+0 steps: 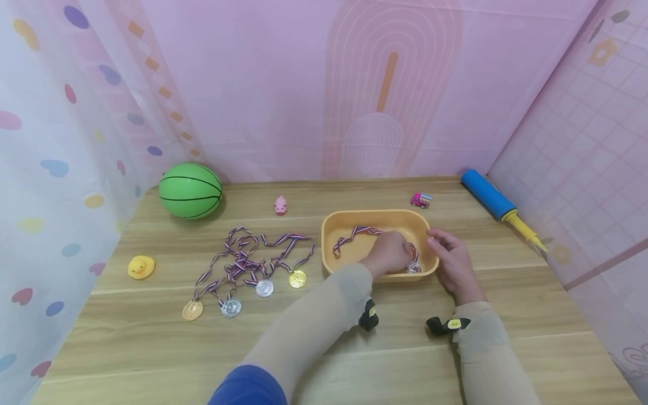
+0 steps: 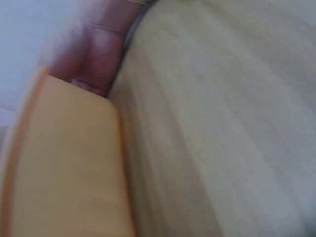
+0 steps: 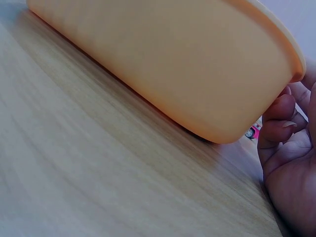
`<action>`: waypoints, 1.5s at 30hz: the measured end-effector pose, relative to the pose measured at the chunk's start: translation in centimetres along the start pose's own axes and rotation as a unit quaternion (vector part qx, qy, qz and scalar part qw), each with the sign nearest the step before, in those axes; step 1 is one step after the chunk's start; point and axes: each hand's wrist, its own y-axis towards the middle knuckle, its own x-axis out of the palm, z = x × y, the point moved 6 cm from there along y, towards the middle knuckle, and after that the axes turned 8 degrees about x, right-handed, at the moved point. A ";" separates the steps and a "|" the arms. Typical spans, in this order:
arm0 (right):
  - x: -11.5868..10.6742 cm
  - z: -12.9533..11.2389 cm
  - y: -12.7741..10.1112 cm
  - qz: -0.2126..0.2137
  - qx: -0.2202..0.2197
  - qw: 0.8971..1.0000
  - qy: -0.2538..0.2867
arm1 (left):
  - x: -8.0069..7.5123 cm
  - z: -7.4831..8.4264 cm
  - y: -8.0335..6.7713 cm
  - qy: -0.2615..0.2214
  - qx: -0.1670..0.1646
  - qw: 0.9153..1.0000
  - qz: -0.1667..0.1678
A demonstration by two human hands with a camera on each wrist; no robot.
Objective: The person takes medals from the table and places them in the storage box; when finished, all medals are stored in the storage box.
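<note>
I find right grip [image 1: 450, 260] clamped on tub [image 1: 356, 254] at three o'clock, likely steadying it; left grip [image 1: 387, 252] pinches medal ribbon [image 1: 360, 229] inside

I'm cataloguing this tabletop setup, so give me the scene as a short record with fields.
Tub: orange-yellow, ribboned silver medal inside
Left hand: inside the tub; its grip is hidden
Right hand: holds the tub's right end by the rim
Outside the tub: four medals, to its left
Toys: green ball, yellow duck, pink pig, pink truck
Pump: blue and yellow, far right
</note>
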 end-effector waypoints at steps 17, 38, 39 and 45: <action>-0.3 -0.3 -0.2 0.042 -0.004 0.998 -0.041 | -13.3 -3.8 -13.0 -0.114 0.029 0.971 0.209; 0.1 -0.8 -0.6 0.030 -0.026 0.998 -0.041 | -13.0 -13.1 -17.5 0.014 -0.057 0.995 0.083; 0.2 -0.8 -0.6 0.032 -0.026 0.998 -0.043 | -12.9 -13.3 -17.5 0.017 -0.060 0.995 0.083; 0.1 -0.8 -0.8 0.041 -0.014 0.998 -0.047 | -12.5 -14.0 -17.3 0.036 -0.081 0.991 0.097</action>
